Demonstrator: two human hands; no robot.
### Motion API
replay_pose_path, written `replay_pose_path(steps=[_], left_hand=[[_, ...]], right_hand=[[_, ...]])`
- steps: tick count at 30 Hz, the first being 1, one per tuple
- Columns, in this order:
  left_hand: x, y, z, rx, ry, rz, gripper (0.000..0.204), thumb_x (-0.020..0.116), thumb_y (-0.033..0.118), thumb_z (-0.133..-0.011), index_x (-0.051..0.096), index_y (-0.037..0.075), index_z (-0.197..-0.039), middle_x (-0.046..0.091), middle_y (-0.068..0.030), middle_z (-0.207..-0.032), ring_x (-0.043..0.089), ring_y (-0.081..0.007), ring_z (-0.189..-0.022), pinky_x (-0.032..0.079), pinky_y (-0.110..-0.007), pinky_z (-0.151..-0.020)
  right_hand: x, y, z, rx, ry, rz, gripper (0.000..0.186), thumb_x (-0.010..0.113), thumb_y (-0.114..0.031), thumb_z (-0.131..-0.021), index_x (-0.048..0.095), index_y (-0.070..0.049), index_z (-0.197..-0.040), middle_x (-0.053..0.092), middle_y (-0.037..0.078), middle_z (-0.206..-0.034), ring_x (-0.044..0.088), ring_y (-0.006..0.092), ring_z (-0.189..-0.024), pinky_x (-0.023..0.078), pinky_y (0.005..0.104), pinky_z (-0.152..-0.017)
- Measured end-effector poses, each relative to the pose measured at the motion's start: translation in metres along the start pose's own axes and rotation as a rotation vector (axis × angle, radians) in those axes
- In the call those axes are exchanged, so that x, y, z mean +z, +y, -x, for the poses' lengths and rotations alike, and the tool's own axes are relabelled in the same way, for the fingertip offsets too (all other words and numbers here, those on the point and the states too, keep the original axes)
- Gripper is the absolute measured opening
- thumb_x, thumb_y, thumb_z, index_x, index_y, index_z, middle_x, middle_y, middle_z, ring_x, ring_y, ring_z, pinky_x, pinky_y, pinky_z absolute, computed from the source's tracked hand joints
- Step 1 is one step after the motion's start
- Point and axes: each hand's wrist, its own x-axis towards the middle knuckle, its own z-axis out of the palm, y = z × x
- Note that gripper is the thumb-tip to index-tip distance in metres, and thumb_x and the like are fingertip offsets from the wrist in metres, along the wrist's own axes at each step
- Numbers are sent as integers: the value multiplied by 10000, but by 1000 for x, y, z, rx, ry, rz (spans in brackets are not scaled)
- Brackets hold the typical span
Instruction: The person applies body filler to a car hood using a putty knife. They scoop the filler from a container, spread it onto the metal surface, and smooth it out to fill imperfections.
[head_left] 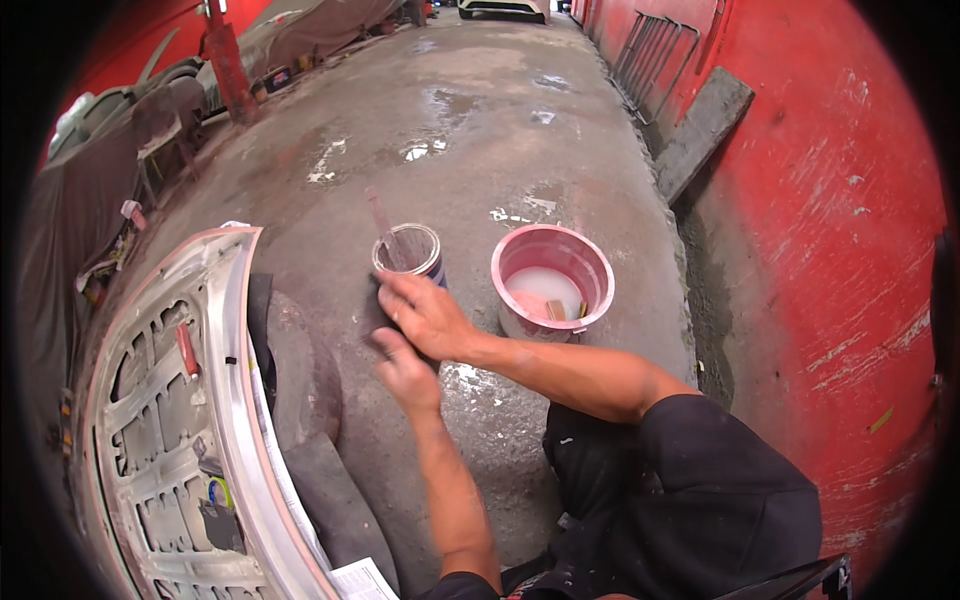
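My right hand (pixel 425 320) and my left hand (pixel 400 370) are close together in the middle, both closed on a dark flat piece (pixel 385 310), largely hidden by the fingers. My left hand is slightly blurred. Just behind them stands an open metal can (pixel 430 262) with a stick (pixel 382 220) in it. To their right is a pink bucket (pixel 585 260) of milky liquid with small blocks (pixel 555 310) inside.
A bare car panel (pixel 140 420) with a red-handled tool (pixel 188 350) lies at left on dark padding (pixel 330 500). A red wall (pixel 820 200) with a leaning board (pixel 705 130) and metal rack (pixel 650 60) lines the right. Covered items (pixel 80 220) line the left; a car stands far back.
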Motion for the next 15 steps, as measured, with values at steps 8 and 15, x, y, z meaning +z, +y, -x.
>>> replay_pose_path(steps=[8, 15], left_hand=[[-39, -16, -14, 108, 310, -169, 735, 334, 498, -1024, 410, -178, -1305, 445, -306, -1355, 489, -344, -1214, 391, -406, -1003], [0, 4, 7, 642, -54, -217, 754, 267, 498, -1024, 208, -125, -1445, 267, -263, -1509, 281, -349, -1411, 249, -436, -1142]], right_hand=[[-11, 3, -15, 154, -240, -377, 410, 631, -301, -929, 612, 63, -1118, 684, 145, -989, 650, 177, -815, 523, 328, -726], [-11, 13, -20, 779, -147, -681, 389, 667, -368, -909, 564, -23, -1056, 595, 22, -761, 499, 84, -550, 314, 252, -408]])
